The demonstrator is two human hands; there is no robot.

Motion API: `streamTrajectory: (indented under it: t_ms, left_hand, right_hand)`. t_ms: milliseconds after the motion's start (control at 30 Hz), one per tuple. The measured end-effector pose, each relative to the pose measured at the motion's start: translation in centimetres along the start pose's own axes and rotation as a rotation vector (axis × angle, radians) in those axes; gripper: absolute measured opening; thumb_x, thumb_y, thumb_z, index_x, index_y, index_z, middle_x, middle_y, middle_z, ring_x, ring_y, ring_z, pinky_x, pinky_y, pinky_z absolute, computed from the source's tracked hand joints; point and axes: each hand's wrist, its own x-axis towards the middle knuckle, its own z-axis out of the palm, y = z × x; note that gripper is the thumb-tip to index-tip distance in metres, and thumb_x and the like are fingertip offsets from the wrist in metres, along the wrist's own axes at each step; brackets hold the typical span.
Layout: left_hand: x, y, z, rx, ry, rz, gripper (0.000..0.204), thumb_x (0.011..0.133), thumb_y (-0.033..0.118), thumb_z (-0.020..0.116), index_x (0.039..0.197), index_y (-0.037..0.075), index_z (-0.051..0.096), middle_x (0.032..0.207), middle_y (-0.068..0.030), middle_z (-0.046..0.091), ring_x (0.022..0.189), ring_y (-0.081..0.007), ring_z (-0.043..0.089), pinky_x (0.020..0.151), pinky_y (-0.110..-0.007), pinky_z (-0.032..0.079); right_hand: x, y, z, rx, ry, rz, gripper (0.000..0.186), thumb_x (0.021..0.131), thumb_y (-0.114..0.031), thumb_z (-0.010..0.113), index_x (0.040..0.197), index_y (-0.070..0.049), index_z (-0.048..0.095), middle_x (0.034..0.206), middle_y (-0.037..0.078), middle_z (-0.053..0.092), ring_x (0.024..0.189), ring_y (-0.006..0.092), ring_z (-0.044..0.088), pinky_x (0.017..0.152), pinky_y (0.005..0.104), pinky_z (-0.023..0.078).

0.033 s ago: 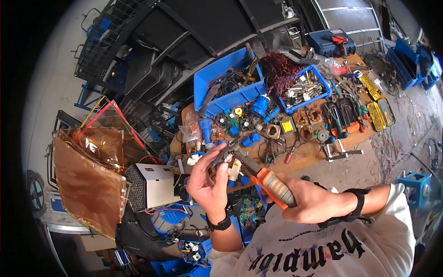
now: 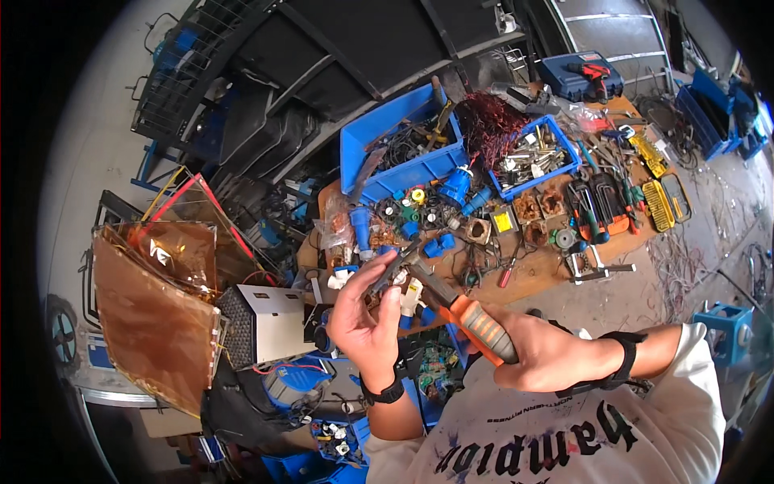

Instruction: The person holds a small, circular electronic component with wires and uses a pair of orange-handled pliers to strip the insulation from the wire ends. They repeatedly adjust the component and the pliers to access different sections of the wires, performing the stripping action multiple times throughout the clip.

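- The right hand point(image 2: 544, 352) is wrapped round the orange-and-grey handle of a hammer point(image 2: 484, 327).
- The hammer is up over the bench's point(image 2: 528, 280) near edge, its head close by the left hand point(image 2: 367, 316).
- Those left fingers are half curled, thumb apart; whether they hold anything, I can't tell from here.
- A blue bin point(image 2: 407, 185) stands at the far edge.

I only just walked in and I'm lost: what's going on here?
A person's right hand grips a hammer by its orange-and-grey handle. The left hand is raised at the hammer's dark head; whether its fingers touch it is hard to tell. Beyond, a wooden table is crowded with hand tools, a blue bin and a blue tray of metal parts.
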Motion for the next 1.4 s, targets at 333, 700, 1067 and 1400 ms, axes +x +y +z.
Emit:
streamTrajectory:
  t_ms: [333, 700, 1067, 1400]
  left_hand:
    - [-0.1, 0.2, -0.9, -0.072, 0.020, 0.012, 0.024, 0.083, -0.007, 0.067, 0.106, -0.006, 0.059, 0.112, -0.0248, 0.066, 0.108, -0.0300, 0.064, 0.093, -0.039, 0.051]
    - [-0.2, 0.8, -0.7, -0.058, 0.008, 0.077, 0.025, 0.081, -0.009, 0.069, 0.104, -0.005, 0.061, 0.109, -0.0232, 0.067, 0.106, -0.0320, 0.066, 0.094, -0.041, 0.052]
    - [0.0, 0.1, -0.7, -0.014, -0.022, 0.013, 0.028, 0.085, -0.005, 0.068, 0.112, -0.007, 0.063, 0.115, -0.0213, 0.067, 0.110, -0.0271, 0.065, 0.093, -0.036, 0.051]
    - [0.4, 0.4, -0.1, 0.296, 0.005, 0.011, 0.022, 0.092, 0.003, 0.062, 0.112, -0.005, 0.067, 0.109, -0.0165, 0.071, 0.101, -0.0219, 0.068, 0.089, -0.032, 0.052]
  right_hand:
    - [0.6, 1.6, 1.1, -0.120, 0.081, -0.065, 0.083, 0.073, -0.005, 0.059, 0.146, 0.008, 0.022, 0.137, 0.027, 0.044, 0.132, 0.0369, 0.043, 0.109, 0.0388, 0.035]
    - [1.0, 2.0, 1.2, -0.147, 0.124, -0.072, 0.078, 0.076, -0.002, 0.058, 0.147, 0.001, 0.026, 0.128, 0.026, 0.053, 0.123, 0.0390, 0.051, 0.104, 0.0406, 0.040]
    - [2.2, 2.8, 1.4, -0.242, 0.268, -0.100, 0.051, 0.087, -0.008, 0.062, 0.132, 0.000, 0.040, 0.099, 0.024, 0.063, 0.091, 0.0394, 0.064, 0.077, 0.0441, 0.049]
    - [3.3, 4.2, 1.4, -0.237, 0.287, -0.123, 0.047, 0.086, -0.005, 0.060, 0.130, -0.001, 0.043, 0.098, 0.022, 0.062, 0.091, 0.0410, 0.064, 0.077, 0.0439, 0.050]
